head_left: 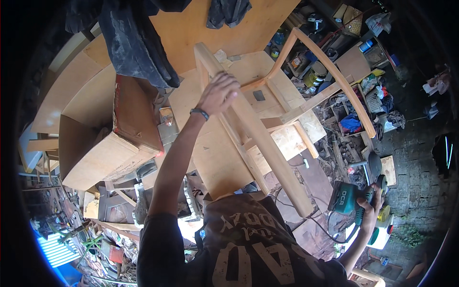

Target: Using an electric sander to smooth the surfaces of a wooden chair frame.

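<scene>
Under your left hand (217,93), which clamps a leg of the pale wooden chair frame (267,138), lies a smooth plywood bench top (215,158) in a cluttered workshop. Your right hand (370,210) closes round a teal power sander (346,198), well apart from that grip.

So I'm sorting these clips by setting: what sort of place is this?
Most likely a cluttered woodworking workshop: the left hand grips a bare wooden chair frame, the right hand holds a green power sander, and plywood panels lie around.
</scene>
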Demonstrator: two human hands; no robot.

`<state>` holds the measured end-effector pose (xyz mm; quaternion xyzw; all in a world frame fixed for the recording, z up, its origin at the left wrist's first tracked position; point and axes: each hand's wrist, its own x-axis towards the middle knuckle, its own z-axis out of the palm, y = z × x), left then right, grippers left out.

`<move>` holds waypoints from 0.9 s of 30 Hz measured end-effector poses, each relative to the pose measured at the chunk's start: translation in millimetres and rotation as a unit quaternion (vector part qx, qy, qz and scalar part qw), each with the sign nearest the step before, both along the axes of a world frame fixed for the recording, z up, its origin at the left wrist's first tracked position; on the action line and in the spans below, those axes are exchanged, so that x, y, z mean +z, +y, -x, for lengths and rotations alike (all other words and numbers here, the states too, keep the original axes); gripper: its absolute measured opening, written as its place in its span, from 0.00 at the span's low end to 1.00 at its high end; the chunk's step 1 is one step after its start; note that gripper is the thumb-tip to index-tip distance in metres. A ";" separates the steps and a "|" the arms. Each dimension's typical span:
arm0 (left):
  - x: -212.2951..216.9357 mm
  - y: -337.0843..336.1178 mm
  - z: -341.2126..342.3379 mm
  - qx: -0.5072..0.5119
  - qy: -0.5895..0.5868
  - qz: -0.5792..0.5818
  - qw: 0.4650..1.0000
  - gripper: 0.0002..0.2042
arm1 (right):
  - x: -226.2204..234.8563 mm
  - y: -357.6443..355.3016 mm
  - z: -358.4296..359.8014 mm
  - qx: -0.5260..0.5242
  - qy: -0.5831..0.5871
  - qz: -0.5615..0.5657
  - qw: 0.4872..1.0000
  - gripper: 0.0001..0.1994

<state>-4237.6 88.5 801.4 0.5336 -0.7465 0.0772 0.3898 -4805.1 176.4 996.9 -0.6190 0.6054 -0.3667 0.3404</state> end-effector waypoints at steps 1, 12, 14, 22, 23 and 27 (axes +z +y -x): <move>10.1 -5.3 -8.0 0.082 0.001 0.019 0.996 0.15 | -4.8 5.5 8.0 -0.031 -0.001 0.002 1.000 0.26; -14.8 51.0 60.7 0.118 -0.036 0.055 0.991 0.39 | -70.0 17.5 80.8 -0.005 -0.049 -0.058 0.997 0.21; -51.1 55.6 -15.0 0.388 0.233 -0.228 0.862 0.35 | -70.4 17.2 89.5 0.026 -0.037 -0.070 0.997 0.23; 28.7 164.4 196.6 0.080 0.110 -0.015 0.991 0.24 | -134.8 25.1 142.4 0.030 -0.029 -0.076 0.996 0.20; 34.5 169.9 223.2 -0.005 0.060 -0.016 0.998 0.24 | -143.3 25.9 138.7 0.041 -0.076 -0.098 0.991 0.20; 12.1 157.2 315.7 -0.109 0.078 0.025 0.991 0.24 | -217.7 30.2 155.7 0.034 -0.030 -0.159 0.986 0.19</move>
